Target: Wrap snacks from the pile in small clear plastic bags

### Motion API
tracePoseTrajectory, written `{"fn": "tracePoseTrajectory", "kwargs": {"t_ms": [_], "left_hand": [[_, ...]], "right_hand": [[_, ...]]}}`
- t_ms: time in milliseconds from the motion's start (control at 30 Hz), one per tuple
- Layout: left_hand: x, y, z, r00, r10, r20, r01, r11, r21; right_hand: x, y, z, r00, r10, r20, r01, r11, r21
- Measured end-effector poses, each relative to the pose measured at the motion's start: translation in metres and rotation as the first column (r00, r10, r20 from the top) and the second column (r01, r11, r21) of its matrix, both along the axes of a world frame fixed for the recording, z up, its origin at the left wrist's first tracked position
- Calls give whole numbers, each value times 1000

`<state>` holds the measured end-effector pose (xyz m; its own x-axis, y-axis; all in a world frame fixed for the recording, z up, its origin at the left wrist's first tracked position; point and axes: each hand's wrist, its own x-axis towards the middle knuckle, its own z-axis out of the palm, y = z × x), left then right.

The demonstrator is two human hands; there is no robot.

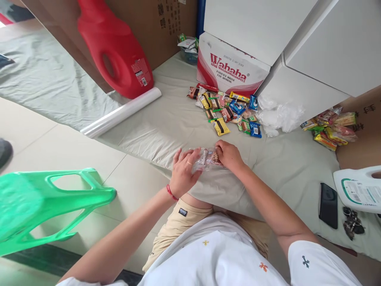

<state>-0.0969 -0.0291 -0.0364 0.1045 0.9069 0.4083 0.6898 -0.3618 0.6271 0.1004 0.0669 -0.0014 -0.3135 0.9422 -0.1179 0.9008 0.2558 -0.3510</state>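
Observation:
A clear plastic packet with something brown and pinkish inside lies in front of me on the cloth-covered surface. My left hand touches its left end, fingers stretched out and thumb apart. At the other end, my right hand is closed, with its thumb and curled fingers gripping the packet. Part of the packet is hidden beneath the right fingers. Beyond it lies a spread of small wrapped snacks in yellow, blue, red and green.
A Wahaha carton and white boxes stand behind the snacks, beside crumpled clear bags. Leftward are a plastic roll, red jug and green stool. Snack packs, a phone, keys and white jug lie right.

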Motion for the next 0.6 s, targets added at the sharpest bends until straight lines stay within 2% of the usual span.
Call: {"fn": "tracePoseTrajectory", "kwargs": {"t_ms": [100,167,233,300,367,400,433,467,500,533,567,600], "left_hand": [[-7,22,2,963,175,204,-136,972,-192],[-19,35,4,911,341,234,-239,896,-374],[-34,44,5,865,471,171,-346,809,-475],[-46,47,7,811,578,97,-501,769,-397],[-49,42,13,750,657,78,-646,752,-131],[-46,37,18,745,661,91,-665,746,33],[-39,31,23,774,625,104,-632,752,189],[-29,25,28,837,539,98,-540,780,316],[-17,19,32,917,393,66,-386,833,396],[-4,14,35,980,198,2,-180,884,431],[9,10,36,996,4,-95,36,909,415],[21,9,34,982,-94,-162,151,911,384]], "right_hand": [[2,0,-1,1000,18,-20,-18,1000,-7],[3,0,-3,999,28,-39,-28,1000,-12],[4,0,-4,998,36,-54,-37,999,-17],[4,0,-4,998,39,-57,-40,999,-23],[3,0,-3,998,40,-50,-41,999,-26],[2,-1,-2,998,40,-45,-41,999,-26],[2,-1,-2,998,40,-39,-41,999,-24],[1,-1,-1,999,41,-33,-42,999,-22],[0,-1,0,999,43,-30,-43,999,-19],[0,-1,0,999,44,-30,-44,999,-16],[0,-1,0,998,43,-36,-44,999,-12],[1,-1,0,998,43,-54,-44,999,-11]]}}
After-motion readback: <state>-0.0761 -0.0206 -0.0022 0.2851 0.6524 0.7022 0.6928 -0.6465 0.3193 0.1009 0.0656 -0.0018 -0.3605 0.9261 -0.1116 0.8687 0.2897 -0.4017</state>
